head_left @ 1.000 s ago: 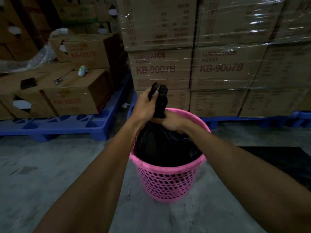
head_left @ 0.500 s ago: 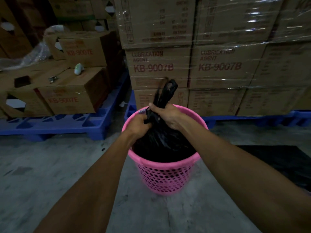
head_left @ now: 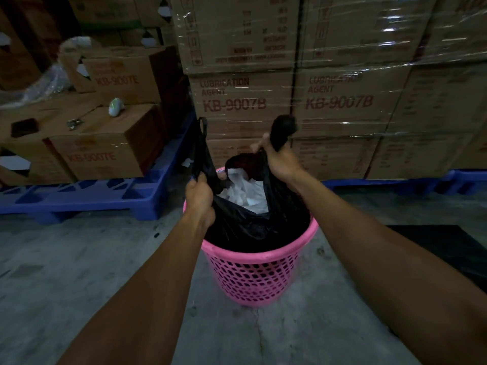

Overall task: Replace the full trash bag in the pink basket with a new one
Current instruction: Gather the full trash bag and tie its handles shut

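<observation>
A pink perforated basket (head_left: pixel 254 279) stands on the concrete floor in the middle of the view. A black trash bag (head_left: pixel 253 227) sits inside it, its mouth pulled apart so that white crumpled paper (head_left: pixel 249 193) shows. My left hand (head_left: pixel 199 198) grips the bag's left handle strip, which sticks up above the fist. My right hand (head_left: pixel 280 160) grips the right handle, held higher and farther back. Both hands hover over the basket's rim.
Stacked, shrink-wrapped cardboard boxes (head_left: pixel 303 96) on blue pallets (head_left: pixel 87 196) rise directly behind the basket. More boxes at the left carry a small white object (head_left: pixel 115 107) and a dark item (head_left: pixel 25 126). A black mat (head_left: pixel 453 246) lies on the floor at the right.
The bag's top was gathered in both hands over the basket. Now the hands have moved apart, each with a handle, and the bag's mouth has opened to show white paper.
</observation>
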The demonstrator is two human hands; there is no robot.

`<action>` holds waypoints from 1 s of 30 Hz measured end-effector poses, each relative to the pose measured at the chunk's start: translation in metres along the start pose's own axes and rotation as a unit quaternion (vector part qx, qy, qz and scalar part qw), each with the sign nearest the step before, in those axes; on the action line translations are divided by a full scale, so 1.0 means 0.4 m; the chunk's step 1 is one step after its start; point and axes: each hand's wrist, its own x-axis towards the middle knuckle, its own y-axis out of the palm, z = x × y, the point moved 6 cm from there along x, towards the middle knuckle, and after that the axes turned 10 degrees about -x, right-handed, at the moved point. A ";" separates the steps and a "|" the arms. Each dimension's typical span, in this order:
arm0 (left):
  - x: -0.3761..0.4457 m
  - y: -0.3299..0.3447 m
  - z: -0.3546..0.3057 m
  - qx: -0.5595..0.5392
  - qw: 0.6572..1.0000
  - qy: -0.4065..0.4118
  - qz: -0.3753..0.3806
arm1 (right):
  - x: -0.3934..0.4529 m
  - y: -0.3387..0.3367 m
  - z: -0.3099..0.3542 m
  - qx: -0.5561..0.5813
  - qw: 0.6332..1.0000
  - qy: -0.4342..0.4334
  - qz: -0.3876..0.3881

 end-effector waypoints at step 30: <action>-0.048 0.082 0.036 0.133 0.977 -0.008 0.164 | -0.049 0.154 -0.053 0.187 0.960 0.173 0.115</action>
